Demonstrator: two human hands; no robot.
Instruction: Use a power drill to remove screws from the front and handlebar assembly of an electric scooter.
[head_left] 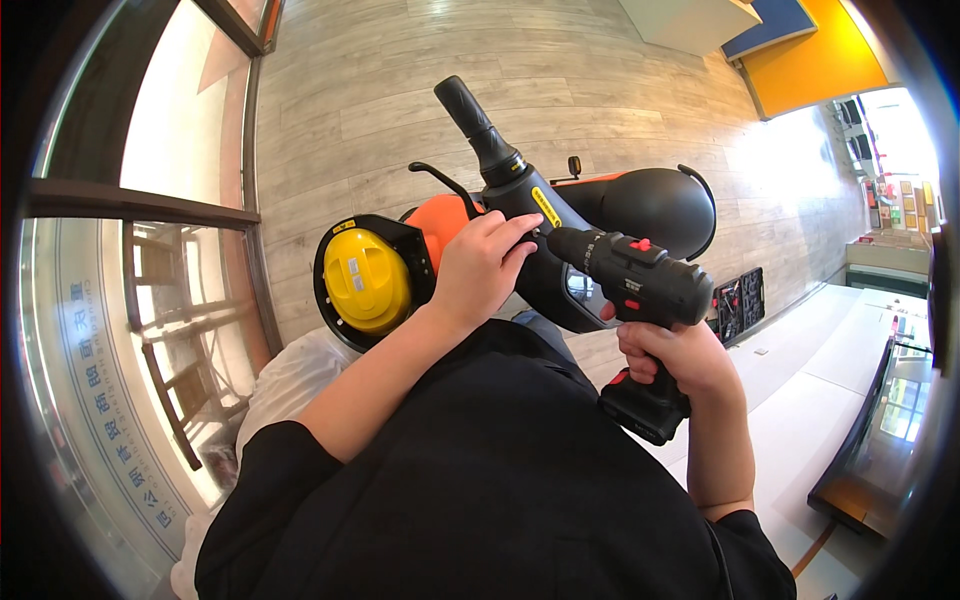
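My right hand [665,355] is wrapped round the handle of a black cordless drill [640,275] with red buttons. The drill points left, and its chuck is close to the black handlebar cover [555,205] of an orange and black scooter [437,225]. Just ahead of the chuck, my left hand [480,265] has its thumb and forefinger pinched together against the cover. Whatever lies between those fingertips is too small to make out. A black handlebar grip [465,110] sticks out beyond my left hand, with a brake lever [440,172] beside it.
Left of my forearm sits a yellow dome in a black rim [365,280]. The scooter's rounded black part [660,212] lies beyond the drill. An open tool case [740,305] stands at the right, near white tabletops [790,350] and a dark screen [895,430]. Framed glass [190,300] runs along the left.
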